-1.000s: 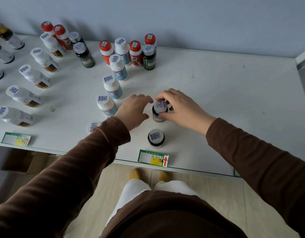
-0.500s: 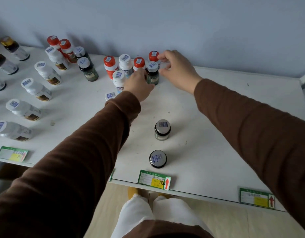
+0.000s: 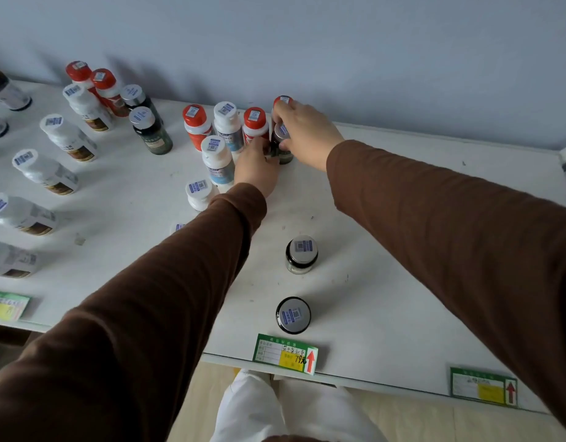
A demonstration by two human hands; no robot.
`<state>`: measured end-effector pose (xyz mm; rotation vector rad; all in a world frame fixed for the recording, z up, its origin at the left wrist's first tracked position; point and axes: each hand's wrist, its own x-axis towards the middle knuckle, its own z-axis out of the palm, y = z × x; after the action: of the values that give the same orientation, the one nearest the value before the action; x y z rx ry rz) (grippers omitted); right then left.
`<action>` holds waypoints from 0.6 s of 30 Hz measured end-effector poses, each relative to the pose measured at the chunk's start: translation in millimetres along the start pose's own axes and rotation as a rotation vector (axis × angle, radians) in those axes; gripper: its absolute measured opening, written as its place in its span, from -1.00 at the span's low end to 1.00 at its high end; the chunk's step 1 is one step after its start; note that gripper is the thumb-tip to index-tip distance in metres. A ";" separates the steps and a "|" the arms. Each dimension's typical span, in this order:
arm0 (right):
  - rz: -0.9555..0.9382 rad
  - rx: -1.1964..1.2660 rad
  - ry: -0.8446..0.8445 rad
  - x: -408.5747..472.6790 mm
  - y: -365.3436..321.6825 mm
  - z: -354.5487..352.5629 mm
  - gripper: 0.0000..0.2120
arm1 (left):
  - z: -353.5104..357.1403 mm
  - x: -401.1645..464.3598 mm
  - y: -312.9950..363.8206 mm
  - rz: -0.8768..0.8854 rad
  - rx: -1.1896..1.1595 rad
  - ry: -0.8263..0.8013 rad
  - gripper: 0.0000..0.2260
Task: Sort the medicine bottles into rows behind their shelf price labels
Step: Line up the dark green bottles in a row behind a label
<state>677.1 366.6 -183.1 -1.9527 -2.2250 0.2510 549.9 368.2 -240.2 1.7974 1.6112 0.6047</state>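
Two dark bottles (image 3: pixel 293 315) already stand in a row behind the near price label (image 3: pixel 285 353); the far cluster (image 3: pixel 225 126) remains unsorted, so I judge much is left. Beyond them, the right hand (image 3: pixel 302 129) grips a third dark bottle (image 3: pixel 281 142) at the back, and the left hand (image 3: pixel 256 169) touches its left side, its grip unclear.

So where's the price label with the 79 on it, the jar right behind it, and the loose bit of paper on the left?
price label (image 3: pixel 285 354), head view, its middle.
jar (image 3: pixel 293 315), head view, its lid.
paper scrap (image 3: pixel 79 240), head view, its middle.
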 end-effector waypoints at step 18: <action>0.258 1.025 -0.032 -146.2 11.5 -122.2 -0.42 | -76.0 -135.2 65.2 0.055 -1.081 -0.839 -0.65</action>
<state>735.9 224.8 -69.7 -1.5743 -1.3430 1.1739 521.9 243.9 -130.2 1.0095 0.4647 0.4842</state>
